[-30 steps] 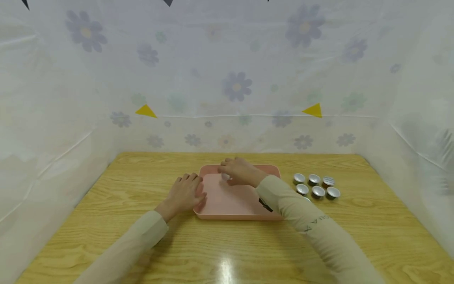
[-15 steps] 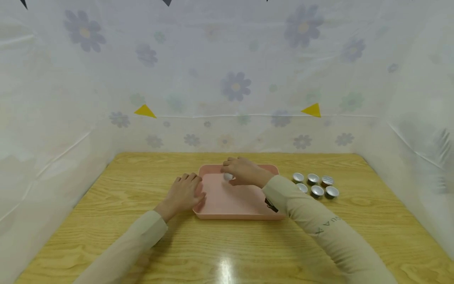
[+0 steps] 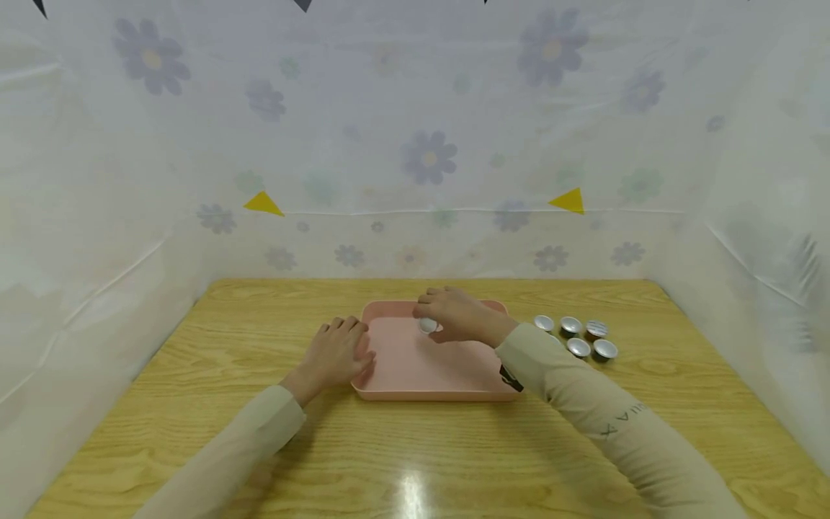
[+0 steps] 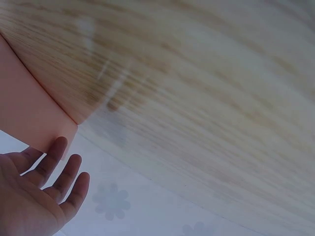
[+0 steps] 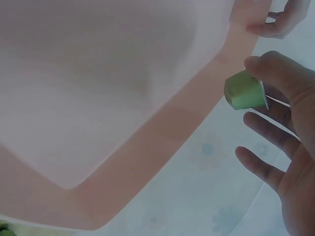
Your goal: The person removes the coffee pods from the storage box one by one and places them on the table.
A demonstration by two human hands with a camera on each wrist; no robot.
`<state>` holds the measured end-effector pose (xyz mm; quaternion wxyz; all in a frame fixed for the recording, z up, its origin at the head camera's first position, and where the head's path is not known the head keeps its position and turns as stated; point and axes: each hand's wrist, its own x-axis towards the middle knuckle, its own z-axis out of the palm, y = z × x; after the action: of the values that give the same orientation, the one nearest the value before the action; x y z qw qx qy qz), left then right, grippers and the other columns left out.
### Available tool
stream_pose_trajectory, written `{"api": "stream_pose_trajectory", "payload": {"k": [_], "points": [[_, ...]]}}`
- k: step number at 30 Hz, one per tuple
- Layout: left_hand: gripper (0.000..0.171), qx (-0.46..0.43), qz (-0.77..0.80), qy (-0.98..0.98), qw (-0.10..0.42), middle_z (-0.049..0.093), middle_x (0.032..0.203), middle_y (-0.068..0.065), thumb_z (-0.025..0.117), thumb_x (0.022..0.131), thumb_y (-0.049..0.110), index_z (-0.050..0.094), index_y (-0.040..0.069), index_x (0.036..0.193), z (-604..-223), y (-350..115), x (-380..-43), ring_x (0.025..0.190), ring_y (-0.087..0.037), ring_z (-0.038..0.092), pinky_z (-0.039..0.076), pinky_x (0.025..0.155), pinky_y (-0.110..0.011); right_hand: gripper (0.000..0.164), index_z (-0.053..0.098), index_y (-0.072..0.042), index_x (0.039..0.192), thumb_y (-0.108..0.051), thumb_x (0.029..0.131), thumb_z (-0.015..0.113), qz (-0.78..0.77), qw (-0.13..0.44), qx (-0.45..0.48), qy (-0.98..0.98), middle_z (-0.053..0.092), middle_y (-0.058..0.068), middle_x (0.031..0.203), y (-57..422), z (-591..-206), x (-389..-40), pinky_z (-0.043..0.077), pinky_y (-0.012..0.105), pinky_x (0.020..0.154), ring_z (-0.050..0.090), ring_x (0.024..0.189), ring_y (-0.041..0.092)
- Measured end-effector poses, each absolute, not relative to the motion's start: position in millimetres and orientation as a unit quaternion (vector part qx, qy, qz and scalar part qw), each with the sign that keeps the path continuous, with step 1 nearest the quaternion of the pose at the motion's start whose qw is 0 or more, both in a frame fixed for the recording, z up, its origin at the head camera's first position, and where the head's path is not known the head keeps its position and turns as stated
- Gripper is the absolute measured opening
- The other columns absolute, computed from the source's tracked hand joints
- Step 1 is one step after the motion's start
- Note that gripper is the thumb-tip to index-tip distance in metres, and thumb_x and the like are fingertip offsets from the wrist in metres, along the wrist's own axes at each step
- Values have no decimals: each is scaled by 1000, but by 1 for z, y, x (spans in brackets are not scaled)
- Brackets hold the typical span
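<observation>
My right hand [image 3: 457, 315] is over the far part of a pink tray [image 3: 421, 375]. Between thumb and fingers it pinches a coffee capsule, whose pale foil lid [image 3: 428, 326] shows in the head view. The right wrist view shows the capsule's green body [image 5: 244, 90] hanging from the fingertips, with the other fingers spread apart. At the tray's left rim, my left hand [image 3: 333, 353] rests with relaxed fingers. In the left wrist view, the left hand's fingertips [image 4: 60, 142] lie against the edge of the tray.
Several coffee capsules [image 3: 578, 349] stand lid-up on the wooden table [image 3: 292, 454] right of the tray, partly hidden by my right sleeve [image 3: 551, 360]. One lid [image 3: 596, 329] looks striped. Flower-patterned sheeting [image 3: 431, 158] encloses the back and sides.
My right hand has moved a little to the right above the tray with the capsule, and more of its lid shows now. The left hand has stayed at the rim.
</observation>
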<state>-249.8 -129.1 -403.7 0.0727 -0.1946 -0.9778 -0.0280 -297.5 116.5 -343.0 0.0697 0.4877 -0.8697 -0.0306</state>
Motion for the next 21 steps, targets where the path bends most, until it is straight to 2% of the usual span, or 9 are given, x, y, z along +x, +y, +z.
{"api": "stream_pose_trajectory", "payload": {"k": [13, 21], "points": [[49, -201, -33, -976, 74, 53, 121, -8, 54, 87, 43, 53, 9, 122, -401, -129, -247, 111, -31, 49, 41, 91, -48, 34, 60, -17, 101, -29, 72, 75, -23, 113, 491, -863, 61, -1, 100, 142, -345, -289, 48, 35, 72, 55, 88, 16], [50, -204, -35, -975, 78, 54, 121, -8, 54, 86, 43, 53, 8, 122, -402, -129, -247, 111, -31, 50, 41, 91, -48, 32, 60, -16, 96, -26, 70, 76, 2, 148, 500, -853, 60, -3, 92, 163, -352, -286, 42, 30, 62, 53, 81, 14]]}}
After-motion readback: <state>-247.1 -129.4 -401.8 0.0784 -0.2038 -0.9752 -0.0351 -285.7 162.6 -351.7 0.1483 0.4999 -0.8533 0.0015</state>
